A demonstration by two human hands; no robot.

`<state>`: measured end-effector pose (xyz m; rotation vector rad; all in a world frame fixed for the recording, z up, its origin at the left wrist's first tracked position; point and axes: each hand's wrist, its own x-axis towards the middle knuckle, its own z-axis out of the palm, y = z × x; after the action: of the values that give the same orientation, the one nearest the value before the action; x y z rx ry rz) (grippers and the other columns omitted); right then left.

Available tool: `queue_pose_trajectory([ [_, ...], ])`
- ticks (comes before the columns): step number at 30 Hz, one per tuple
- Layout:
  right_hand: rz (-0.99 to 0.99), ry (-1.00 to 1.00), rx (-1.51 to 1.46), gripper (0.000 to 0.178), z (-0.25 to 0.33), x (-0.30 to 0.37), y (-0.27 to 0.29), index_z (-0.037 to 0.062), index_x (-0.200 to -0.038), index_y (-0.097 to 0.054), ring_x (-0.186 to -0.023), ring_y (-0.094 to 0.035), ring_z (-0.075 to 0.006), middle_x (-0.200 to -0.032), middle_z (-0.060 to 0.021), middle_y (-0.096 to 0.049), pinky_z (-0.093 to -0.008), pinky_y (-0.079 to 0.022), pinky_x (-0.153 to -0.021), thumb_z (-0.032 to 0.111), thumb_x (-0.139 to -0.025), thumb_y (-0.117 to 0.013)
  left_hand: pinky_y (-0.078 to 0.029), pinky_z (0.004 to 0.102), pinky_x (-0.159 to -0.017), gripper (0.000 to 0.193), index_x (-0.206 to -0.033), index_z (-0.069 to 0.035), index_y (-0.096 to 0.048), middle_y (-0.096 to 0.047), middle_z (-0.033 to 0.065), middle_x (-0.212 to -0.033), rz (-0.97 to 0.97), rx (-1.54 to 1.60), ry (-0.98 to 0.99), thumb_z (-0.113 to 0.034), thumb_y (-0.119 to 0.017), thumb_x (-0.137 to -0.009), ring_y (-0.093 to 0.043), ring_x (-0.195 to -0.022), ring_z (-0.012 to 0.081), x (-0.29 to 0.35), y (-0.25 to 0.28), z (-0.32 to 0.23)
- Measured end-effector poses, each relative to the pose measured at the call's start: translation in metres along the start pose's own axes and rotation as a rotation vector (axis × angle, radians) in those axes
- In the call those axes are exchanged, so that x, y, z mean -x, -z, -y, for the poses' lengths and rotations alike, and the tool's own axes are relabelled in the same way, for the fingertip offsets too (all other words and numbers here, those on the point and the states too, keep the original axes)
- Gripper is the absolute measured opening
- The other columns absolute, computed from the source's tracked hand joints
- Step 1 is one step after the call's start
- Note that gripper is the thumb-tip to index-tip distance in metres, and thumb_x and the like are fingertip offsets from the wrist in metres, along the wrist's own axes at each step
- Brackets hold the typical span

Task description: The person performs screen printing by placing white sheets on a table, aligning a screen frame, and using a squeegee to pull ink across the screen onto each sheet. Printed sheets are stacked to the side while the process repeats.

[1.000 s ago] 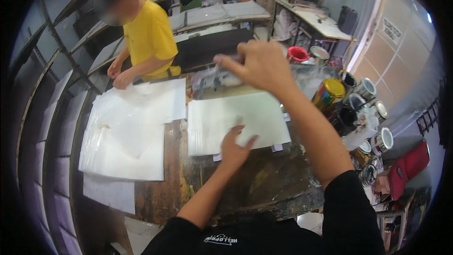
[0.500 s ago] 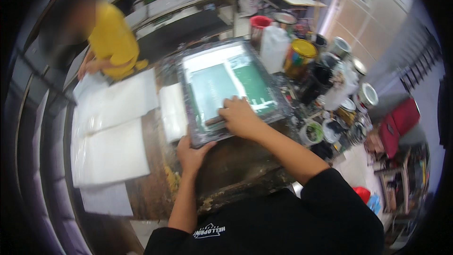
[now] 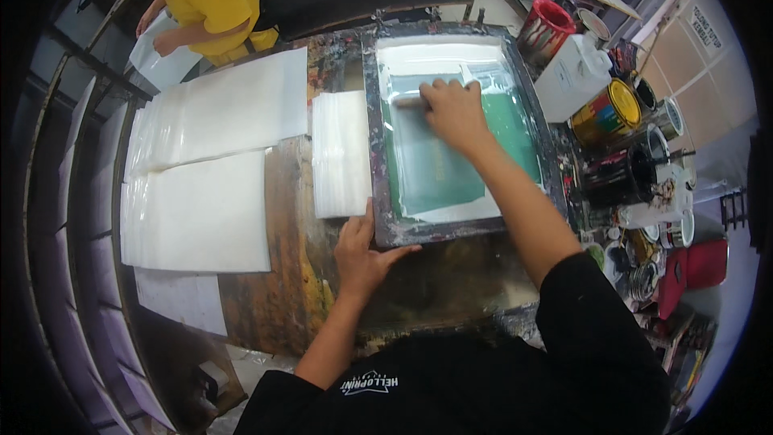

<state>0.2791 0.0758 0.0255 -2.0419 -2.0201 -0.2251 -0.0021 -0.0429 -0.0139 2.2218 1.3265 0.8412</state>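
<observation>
A dark-edged printing screen (image 3: 382,229) lies on the work table, its mesh (image 3: 511,133) green with a paler rectangle and white ink around the sides. My right hand (image 3: 455,115) is closed on a squeegee (image 3: 409,102) across the far part of the mesh; the hand covers much of the tool. At the screen's near left corner rests my left hand (image 3: 362,258), thumb along the near edge and fingers stretched along the left side. Just left of the frame lies a narrow stack of white sheets (image 3: 342,153).
Wider stacks of white sheets (image 3: 201,213) cover the table's left. Paint cans (image 3: 608,109), a white jug (image 3: 573,76) and a red-rimmed bucket (image 3: 547,26) crowd the right side. A person in yellow (image 3: 213,4) stands at far left, beside racks (image 3: 72,274).
My right hand has pushed the squeegee from the near end of the screen to its far part. My left hand stays at the corner. The whole view has shifted.
</observation>
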Motion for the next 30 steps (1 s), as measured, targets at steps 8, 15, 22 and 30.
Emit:
queue_pose_trajectory([
  [8,0.259,-0.015,0.019,0.045,-0.041,-0.111,-0.004,0.0187,-0.136,-0.067,-0.121,-0.069,-0.0302,-0.123,-0.0090,-0.074,-0.0646,-0.042,-0.106,0.029,-0.093,-0.068,-0.056,0.0408,-0.074,0.117,-0.156,0.002,-0.050,-0.071,0.0130,-0.090,-0.027,0.146,-0.019,-0.056,-0.096,-0.064,-0.069,-0.079,0.0282,0.002,-0.003,0.003],
  [15,0.111,0.064,-0.003,0.028,-0.007,-0.006,0.015,0.0131,-0.110,-0.065,-0.104,-0.069,-0.0350,-0.106,-0.0112,-0.070,-0.0578,-0.048,-0.090,0.024,-0.085,-0.072,-0.058,0.0405,-0.082,0.111,-0.159,0.000,-0.046,-0.076,0.0193,-0.103,0.036,0.114,0.049,-0.041,-0.098,-0.070,-0.075,-0.090,0.0320,0.006,0.002,-0.003],
  [22,0.187,0.024,-0.071,0.042,0.058,0.132,0.111,0.0042,-0.107,-0.063,-0.098,-0.068,-0.0357,-0.102,-0.0145,-0.067,-0.0534,-0.049,-0.084,0.037,-0.086,-0.078,-0.058,0.0378,-0.088,0.105,-0.160,0.003,-0.043,-0.076,0.0192,-0.114,0.001,0.313,0.037,-0.034,-0.097,-0.078,-0.075,-0.100,0.0252,0.003,-0.001,-0.003],
  [30,-0.504,0.122,0.047,0.056,0.059,0.055,0.192,0.0048,-0.082,-0.064,-0.084,-0.059,-0.0318,-0.082,-0.0102,-0.060,-0.0466,-0.038,-0.084,0.059,-0.093,-0.071,-0.046,0.0418,-0.109,0.110,-0.164,0.010,-0.026,-0.061,0.0269,-0.136,-0.194,0.640,-0.124,-0.049,-0.083,-0.090,-0.061,-0.125,0.0351,-0.060,0.051,-0.071],
])
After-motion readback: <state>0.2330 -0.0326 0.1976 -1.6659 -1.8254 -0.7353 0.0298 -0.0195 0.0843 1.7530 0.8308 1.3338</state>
